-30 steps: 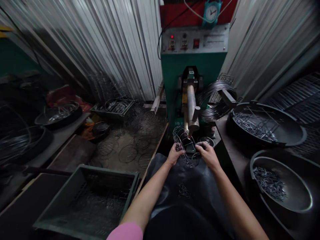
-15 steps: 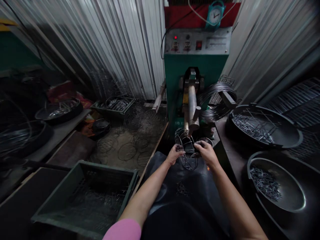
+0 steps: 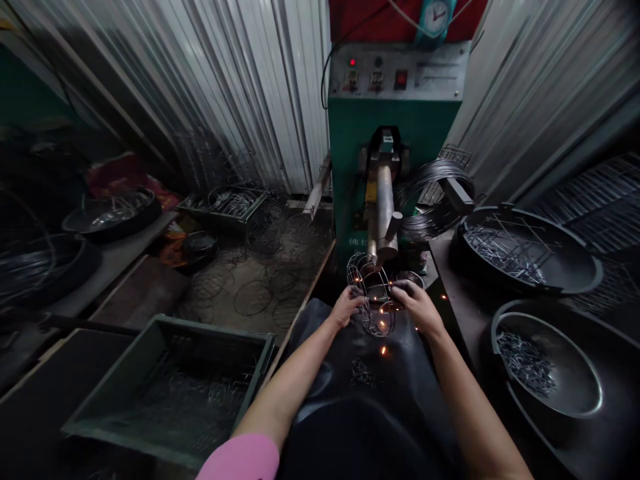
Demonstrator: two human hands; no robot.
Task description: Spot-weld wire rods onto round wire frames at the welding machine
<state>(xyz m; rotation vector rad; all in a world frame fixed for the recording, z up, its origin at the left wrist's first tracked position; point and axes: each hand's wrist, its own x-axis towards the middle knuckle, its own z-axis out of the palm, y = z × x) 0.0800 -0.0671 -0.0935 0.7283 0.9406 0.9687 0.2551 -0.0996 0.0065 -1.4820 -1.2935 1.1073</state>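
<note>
Wire basket (image 3: 371,313) is parked right between the two hands, just below the machine's metal tip (image 3: 372,256), so everything hinges on how those three line up. Its longer direction, as the head view shows it, slants from upper left, up beside the tip, down to lower right over the dark apron (image 3: 370,433). So it's tilted, not upright, and the round open side looks turned mostly toward the right.

Left hand (image 3: 349,308) is on the basket's left flank, thumb and fingers pinching the wires there. Right hand (image 3: 419,310) comes in from the other side, fingertips drawn together on the right edge, and it looks like a pinch on the rim. Too small to tell if there's also a loose bit of wire in that grip. Neither hand is really nearer, since both are on it; the left just overlaps more of it. From the left hand the basket lies to the right, from the right hand it lies to the left.

Upper edge is right at the tip, but honestly can't tell whether wire and metal are touching. Orange sparks (image 3: 383,350) are scattered around the basket and over the apron, and a little clump of short wires (image 3: 361,373) lies on the apron, below the basket in view and well apart from either hand's fingers.
</note>
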